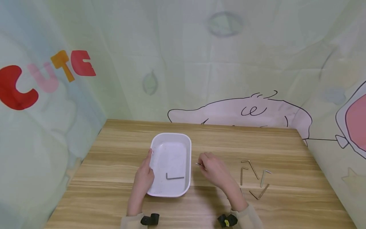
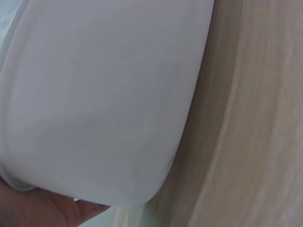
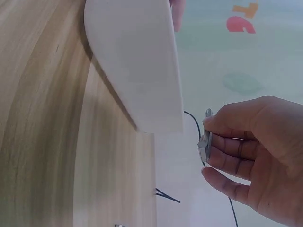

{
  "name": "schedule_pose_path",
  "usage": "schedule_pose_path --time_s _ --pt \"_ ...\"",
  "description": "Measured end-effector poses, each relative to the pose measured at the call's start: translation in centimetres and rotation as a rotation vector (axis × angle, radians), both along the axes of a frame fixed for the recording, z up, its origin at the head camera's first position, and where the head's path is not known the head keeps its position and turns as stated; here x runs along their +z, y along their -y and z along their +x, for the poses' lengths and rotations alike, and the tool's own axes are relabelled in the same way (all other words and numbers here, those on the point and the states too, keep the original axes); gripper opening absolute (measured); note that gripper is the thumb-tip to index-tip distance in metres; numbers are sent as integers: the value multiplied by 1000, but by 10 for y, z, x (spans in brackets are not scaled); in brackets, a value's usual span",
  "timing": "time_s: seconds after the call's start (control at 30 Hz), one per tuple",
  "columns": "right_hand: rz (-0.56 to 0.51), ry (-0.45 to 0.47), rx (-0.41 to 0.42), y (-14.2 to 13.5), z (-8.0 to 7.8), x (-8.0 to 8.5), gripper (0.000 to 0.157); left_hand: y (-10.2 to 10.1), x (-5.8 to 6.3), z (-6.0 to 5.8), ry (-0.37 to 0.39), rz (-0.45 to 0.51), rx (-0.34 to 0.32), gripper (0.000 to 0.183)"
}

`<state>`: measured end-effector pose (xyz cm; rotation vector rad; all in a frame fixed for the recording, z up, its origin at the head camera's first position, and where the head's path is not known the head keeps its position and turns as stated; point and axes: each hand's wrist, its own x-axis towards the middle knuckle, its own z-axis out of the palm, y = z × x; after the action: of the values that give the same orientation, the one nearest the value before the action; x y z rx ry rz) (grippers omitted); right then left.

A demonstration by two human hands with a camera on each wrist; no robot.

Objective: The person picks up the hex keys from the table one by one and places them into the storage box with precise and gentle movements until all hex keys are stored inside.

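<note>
1. Nearest, at the lower centre of the head view, the right hand (image 1: pixel 213 169) pinches a metal hex key (image 3: pixel 204 146) between thumb and fingers; a tip points leftward there, but the fingers hide much of the rest, so its full long axis cannot be told.
2. That held key is just right of the white tray (image 1: pixel 171 156), apart from its right rim; the tray's long axis runs up and down the frame.
3. On the tray's left side, the left hand (image 1: pixel 144 176) grips the wall, a finger along the rim.
4. Inside, in the tray's lower part, an L-shaped key (image 1: pixel 175 178) lies with its long arm nearly crosswise, its short arm upward at the left.
5. Farther off, at the lower right, four loose keys (image 1: pixel 241 176) lie on the wooden table (image 1: pixel 114 143); another key (image 1: pixel 242 192) is partly hidden by the right forearm.
</note>
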<state>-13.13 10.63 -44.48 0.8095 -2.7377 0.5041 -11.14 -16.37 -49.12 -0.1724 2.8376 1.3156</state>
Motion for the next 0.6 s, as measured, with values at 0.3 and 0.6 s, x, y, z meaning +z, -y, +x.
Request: schedule_pose_path --time_s 0.3,0.6 --pt "-10 -15 17 4 3 11 13 0 0 1 -13 -9 3 64" --pt "17 10 29 11 2 19 11 -1 1 0 12 -3 3 64"
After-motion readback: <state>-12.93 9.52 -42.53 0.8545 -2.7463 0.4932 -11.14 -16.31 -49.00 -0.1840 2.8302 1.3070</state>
